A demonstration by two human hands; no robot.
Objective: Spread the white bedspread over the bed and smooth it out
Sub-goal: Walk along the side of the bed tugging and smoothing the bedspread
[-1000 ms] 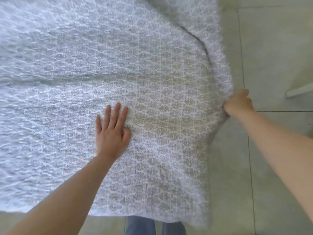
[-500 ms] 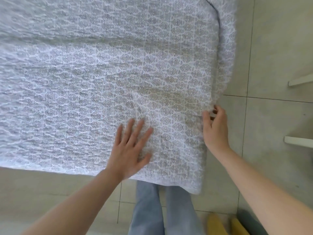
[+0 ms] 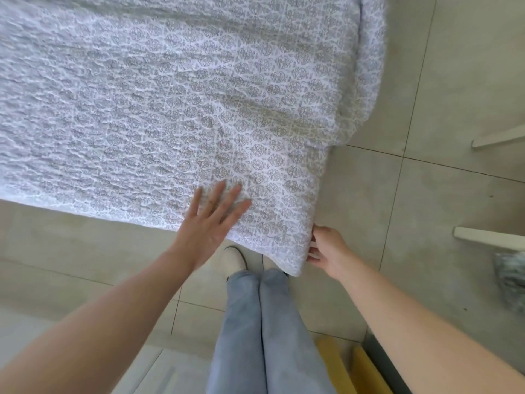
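Head view, vs the two earlier frames: both hands are working back toward the body. The left hand (image 3: 210,223) is sliding from mid-cloth to the near hem. The right hand (image 3: 326,249) is dropping from the side edge, past the corner's side, to the corner tip. More floor and leg are showing now, so the camera is tipping down too.

Left hand: fingers spread wide, palm flat, holding nothing. Fingertips are lying on the white bedspread (image 3: 176,109); the heel of the palm is already hanging past the hem, over the floor (image 3: 426,200).

Right hand: fingers closed in a pinch on the bedspread's corner, which is hanging just right of the left hand and just above the knees (image 3: 255,297).

Bedspread location: spreading away ahead and to the left of both hands, covering all of the bed surface in shot. Right edge is draping down beyond the right hand.

Progress, my read: spreading looks basically done on this end. Smoothing is underway. A faint crease is running forward from the left fingertips, and light ripples are sitting further left. The corner is still in the grip, not yet dropped and squared. Far side is out of frame, can't tell.
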